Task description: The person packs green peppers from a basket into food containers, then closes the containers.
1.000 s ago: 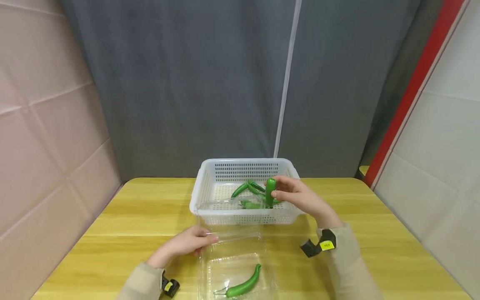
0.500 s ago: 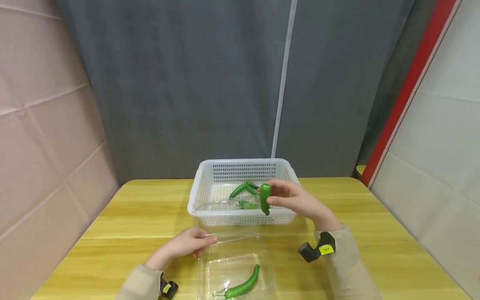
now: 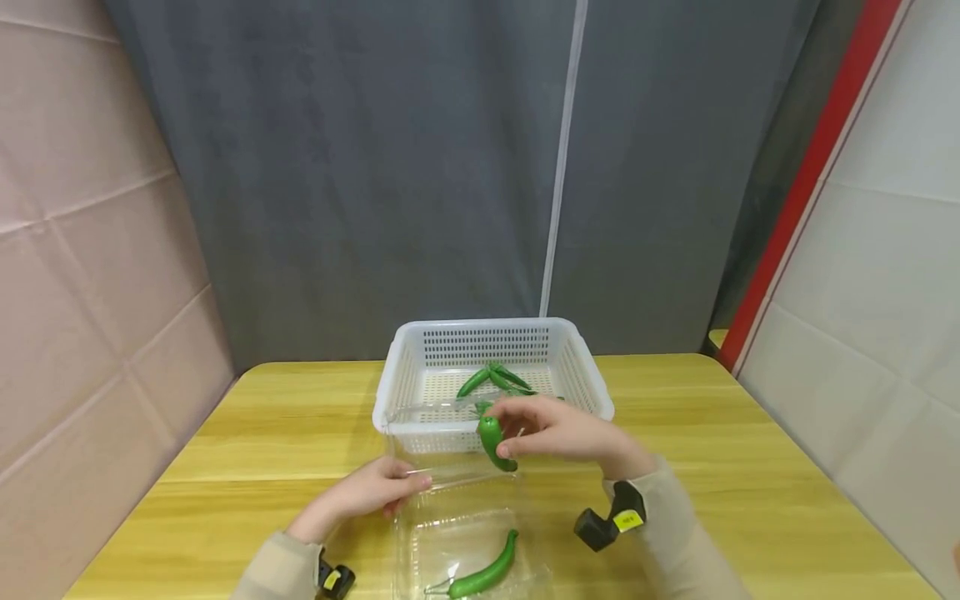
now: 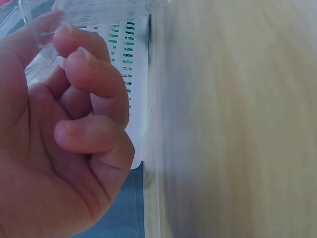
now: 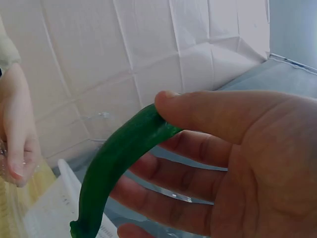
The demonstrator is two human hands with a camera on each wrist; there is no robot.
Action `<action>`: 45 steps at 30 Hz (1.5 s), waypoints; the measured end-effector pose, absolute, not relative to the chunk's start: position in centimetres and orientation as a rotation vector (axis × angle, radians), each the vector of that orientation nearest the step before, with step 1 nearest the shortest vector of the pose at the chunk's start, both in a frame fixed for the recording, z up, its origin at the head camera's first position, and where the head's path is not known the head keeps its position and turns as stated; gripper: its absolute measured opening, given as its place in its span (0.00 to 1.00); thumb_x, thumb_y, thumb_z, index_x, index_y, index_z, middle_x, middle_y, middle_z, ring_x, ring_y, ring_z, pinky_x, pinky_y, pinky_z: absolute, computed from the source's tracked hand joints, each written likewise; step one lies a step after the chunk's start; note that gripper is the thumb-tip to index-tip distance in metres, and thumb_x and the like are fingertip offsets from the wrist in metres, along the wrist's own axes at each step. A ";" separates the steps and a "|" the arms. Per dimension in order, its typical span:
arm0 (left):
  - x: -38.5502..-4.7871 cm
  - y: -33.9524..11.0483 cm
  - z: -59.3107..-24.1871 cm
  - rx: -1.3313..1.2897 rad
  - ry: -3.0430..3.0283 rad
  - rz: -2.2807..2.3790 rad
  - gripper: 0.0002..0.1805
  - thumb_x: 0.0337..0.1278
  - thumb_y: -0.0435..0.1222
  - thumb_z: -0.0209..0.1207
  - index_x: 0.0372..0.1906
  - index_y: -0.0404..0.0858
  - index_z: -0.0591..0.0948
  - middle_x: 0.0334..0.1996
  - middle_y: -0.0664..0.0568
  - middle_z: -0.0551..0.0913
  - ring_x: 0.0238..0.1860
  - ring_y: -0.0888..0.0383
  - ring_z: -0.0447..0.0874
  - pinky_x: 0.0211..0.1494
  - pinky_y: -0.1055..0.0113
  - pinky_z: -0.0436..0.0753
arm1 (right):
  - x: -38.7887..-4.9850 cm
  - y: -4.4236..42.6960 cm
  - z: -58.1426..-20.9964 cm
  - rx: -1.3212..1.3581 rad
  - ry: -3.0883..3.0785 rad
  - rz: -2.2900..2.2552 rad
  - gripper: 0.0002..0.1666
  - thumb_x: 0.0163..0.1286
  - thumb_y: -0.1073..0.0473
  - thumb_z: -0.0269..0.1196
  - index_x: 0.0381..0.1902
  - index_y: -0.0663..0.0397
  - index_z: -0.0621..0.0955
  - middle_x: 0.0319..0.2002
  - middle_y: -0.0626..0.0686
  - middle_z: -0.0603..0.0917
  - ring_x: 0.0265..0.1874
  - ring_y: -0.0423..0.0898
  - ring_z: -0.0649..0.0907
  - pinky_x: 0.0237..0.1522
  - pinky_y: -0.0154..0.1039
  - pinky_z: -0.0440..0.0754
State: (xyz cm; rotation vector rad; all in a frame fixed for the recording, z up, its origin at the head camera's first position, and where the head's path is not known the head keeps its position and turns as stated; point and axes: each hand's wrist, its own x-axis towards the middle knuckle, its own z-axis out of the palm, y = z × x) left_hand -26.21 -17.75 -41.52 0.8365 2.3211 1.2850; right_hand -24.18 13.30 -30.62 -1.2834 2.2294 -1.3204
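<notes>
A green chili pepper (image 3: 491, 443) hangs between thumb and fingers of my right hand (image 3: 562, 432), above the near rim of the white basket (image 3: 381, 392). In the right wrist view the curved pepper (image 5: 116, 158) is pinched near one end by the right hand (image 5: 237, 158). My left hand (image 3: 371, 493) grips the left edge of a clear hinged plastic box (image 3: 442, 533), near its fold; the left wrist view shows that hand (image 4: 74, 124) with curled fingers at the clear plastic. Another green pepper (image 3: 486, 577) lies in the box's near half.
Several green peppers (image 3: 474, 382) lie in the basket behind the raised clear lid. The wooden table (image 3: 285, 417) extends on both sides. A grey curtain (image 3: 375, 208) stands behind it, with light panels (image 3: 97, 292) at the left and right.
My right hand has carried its pepper from over the basket leftward and nearer, toward the clear box. The left hand has kept its grip on the box edge.
</notes>
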 end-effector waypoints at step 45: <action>-26.2 -17.7 -41.5 0.786 2.282 1.313 0.23 0.69 0.43 0.55 0.21 0.32 0.73 0.12 0.55 0.69 0.13 0.60 0.66 0.19 0.71 0.66 | -23.3 8.1 -34.4 -1.405 2.352 -0.542 0.11 0.60 0.59 0.68 0.41 0.48 0.81 0.29 0.35 0.78 0.29 0.30 0.79 0.31 0.24 0.76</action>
